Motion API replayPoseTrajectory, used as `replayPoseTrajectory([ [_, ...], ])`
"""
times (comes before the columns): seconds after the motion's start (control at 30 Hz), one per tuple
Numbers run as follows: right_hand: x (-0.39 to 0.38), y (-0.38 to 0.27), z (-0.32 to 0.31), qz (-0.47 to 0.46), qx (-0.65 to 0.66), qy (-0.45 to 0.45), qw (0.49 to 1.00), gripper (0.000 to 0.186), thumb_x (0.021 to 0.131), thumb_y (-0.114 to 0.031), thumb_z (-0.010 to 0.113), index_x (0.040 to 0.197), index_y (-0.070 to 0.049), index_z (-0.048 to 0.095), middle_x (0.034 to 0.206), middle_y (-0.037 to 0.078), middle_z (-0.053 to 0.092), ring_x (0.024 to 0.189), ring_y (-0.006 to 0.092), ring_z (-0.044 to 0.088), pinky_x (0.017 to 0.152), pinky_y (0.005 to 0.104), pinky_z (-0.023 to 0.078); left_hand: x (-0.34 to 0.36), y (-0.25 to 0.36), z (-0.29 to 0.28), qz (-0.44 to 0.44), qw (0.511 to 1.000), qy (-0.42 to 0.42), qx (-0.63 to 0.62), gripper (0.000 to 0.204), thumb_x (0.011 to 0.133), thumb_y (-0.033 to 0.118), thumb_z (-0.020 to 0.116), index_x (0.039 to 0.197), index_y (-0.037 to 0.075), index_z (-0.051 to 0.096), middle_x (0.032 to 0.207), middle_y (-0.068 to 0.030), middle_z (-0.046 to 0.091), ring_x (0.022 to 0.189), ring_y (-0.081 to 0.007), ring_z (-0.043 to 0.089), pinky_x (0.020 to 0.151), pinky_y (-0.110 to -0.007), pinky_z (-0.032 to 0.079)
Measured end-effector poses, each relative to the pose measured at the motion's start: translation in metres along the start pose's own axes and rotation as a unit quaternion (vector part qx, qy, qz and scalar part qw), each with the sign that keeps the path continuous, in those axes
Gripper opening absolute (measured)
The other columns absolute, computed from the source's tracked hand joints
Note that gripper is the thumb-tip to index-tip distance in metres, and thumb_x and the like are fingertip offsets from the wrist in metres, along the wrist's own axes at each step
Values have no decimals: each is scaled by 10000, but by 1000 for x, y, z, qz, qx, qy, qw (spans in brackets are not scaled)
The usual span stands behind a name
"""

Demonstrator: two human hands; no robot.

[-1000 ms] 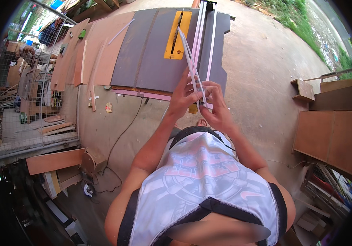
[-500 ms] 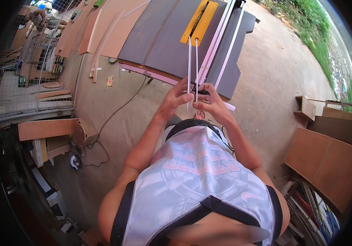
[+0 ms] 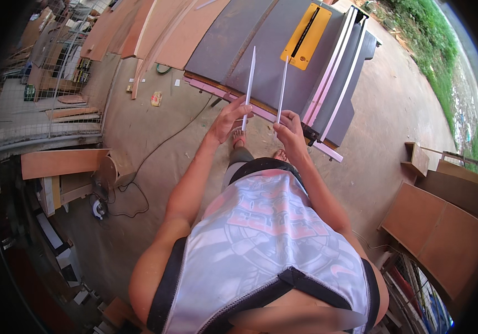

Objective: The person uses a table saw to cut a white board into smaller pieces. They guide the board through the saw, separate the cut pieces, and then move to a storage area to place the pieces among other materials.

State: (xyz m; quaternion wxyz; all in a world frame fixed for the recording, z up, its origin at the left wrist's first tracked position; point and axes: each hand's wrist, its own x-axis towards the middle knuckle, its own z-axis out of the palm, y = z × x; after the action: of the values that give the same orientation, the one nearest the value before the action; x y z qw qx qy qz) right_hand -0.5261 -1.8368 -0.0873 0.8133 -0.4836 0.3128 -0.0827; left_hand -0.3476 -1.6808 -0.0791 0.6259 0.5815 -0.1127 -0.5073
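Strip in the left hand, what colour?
The strip in the left hand is whitish, plain as far as visible; best seen in the head view.

A woodworking workshop, open to the outdoors on one side: a grey table saw (image 3: pixel 269 50) with a yellow blade insert (image 3: pixel 313 42) stands on a concrete floor (image 3: pixel 383 122), brown wood sheets (image 3: pixel 187 42) lie alongside, offcuts (image 3: pixel 75 119) pile behind wire mesh (image 3: pixel 55 83), and grass (image 3: pixel 422 61) grows beyond the floor's edge.

Strips (image 3: pixel 249 83) are white, the insert plate (image 3: pixel 313 40) yellow.
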Motion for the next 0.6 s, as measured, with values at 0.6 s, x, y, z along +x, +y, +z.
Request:
replayPoseTrajectory([
  [0.6,2,10,21,13,156,99,983,782,864,-413,665,1477,-30,365,1456,193,490,1418,333,436,1172,483,353,28,-1,-17,58,980,-47,187,1089,785,530,808,1538,-66,296,1412,-290,499,1319,-388,537,1099,-461,434],
])
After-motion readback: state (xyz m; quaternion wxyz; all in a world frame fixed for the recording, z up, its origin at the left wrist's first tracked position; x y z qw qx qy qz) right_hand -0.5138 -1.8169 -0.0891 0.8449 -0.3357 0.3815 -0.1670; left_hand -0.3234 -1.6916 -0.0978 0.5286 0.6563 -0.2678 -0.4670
